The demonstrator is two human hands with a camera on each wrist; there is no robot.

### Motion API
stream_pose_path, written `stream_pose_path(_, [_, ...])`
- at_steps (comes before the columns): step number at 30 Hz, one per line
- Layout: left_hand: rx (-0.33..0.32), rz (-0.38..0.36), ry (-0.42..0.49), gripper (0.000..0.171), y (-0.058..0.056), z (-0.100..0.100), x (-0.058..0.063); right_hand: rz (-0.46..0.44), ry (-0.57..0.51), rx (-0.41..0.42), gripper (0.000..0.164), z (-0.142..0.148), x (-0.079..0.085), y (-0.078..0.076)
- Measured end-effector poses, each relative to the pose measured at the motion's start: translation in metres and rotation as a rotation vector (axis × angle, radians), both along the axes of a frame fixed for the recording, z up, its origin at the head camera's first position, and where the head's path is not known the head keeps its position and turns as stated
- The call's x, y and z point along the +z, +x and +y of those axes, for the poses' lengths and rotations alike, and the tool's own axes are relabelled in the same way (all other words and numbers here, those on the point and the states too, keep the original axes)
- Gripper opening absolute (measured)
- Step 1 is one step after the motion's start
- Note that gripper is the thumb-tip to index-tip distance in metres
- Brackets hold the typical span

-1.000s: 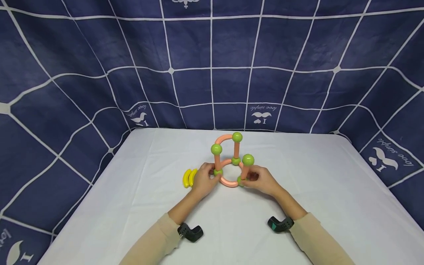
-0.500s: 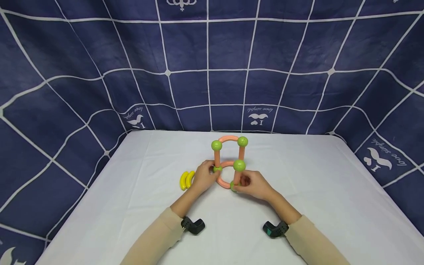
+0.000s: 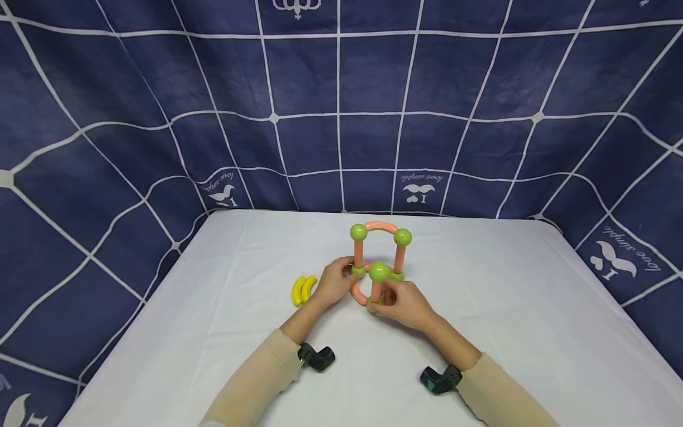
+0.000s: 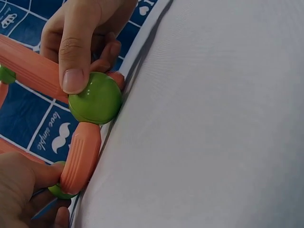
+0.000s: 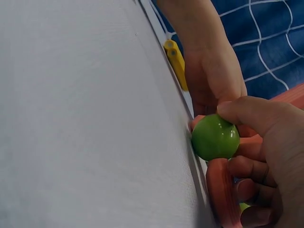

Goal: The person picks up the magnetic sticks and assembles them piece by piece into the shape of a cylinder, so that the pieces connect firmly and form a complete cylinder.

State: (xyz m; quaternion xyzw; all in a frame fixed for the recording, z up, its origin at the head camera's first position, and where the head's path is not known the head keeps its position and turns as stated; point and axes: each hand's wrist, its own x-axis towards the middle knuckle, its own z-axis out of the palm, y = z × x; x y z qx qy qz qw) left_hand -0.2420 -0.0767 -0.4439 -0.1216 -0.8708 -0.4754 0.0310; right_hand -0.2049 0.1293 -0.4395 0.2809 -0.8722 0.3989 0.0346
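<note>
A toy building frame of orange rods and green balls stands on the white table; its curved orange base rod (image 3: 358, 292) shows between the hands. Two far uprights are joined on top by an orange arc (image 3: 381, 226). A third upright, nearest me, carries a green top ball (image 3: 379, 272). My left hand (image 3: 335, 281) pinches the base ball (image 4: 59, 192) under the left upright. With thumb and fingers, my right hand (image 3: 408, 305) grips the base ball (image 5: 215, 137) of the near upright. Part of the ring base is hidden behind the near upright and right hand.
Two yellow curved pieces (image 3: 297, 290) lie side by side just left of the left hand. White cloth covers the table (image 3: 507, 296). A dark blue curtain (image 3: 373, 142) with white grid lines hangs behind and along both sides.
Between both hands, the frame has turned clockwise as seen from above. Its near upright has shifted left and toward me, and the back one right. Both hands keep their hold.
</note>
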Motion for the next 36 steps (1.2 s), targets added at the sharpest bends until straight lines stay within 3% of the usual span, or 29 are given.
stream_pose_path(8, [-0.001,0.013,-0.027,0.037,0.002,-0.001,0.001,-0.001,-0.017,0.010,0.026,-0.001,-0.002,0.001])
stream_pose_path(14, [0.027,0.022,-0.126,0.037,0.012,-0.011,0.014,-0.004,-0.027,0.012,0.027,-0.001,-0.001,-0.002])
stream_pose_path(19, [0.117,0.082,-0.283,0.029,0.025,-0.029,0.025,-0.006,-0.026,0.001,0.028,0.000,-0.002,-0.001])
stream_pose_path(23, [0.214,0.108,-0.432,0.028,0.039,-0.045,0.027,-0.030,-0.027,0.015,0.029,0.000,-0.005,0.002])
stream_pose_path(26, [0.249,0.109,-0.493,0.032,0.046,-0.054,0.028,-0.026,-0.036,0.016,0.028,0.000,-0.005,0.003])
stream_pose_path(36, [0.226,0.092,-0.617,0.036,0.050,-0.058,0.027,-0.016,-0.045,0.021,0.030,0.002,-0.005,0.000])
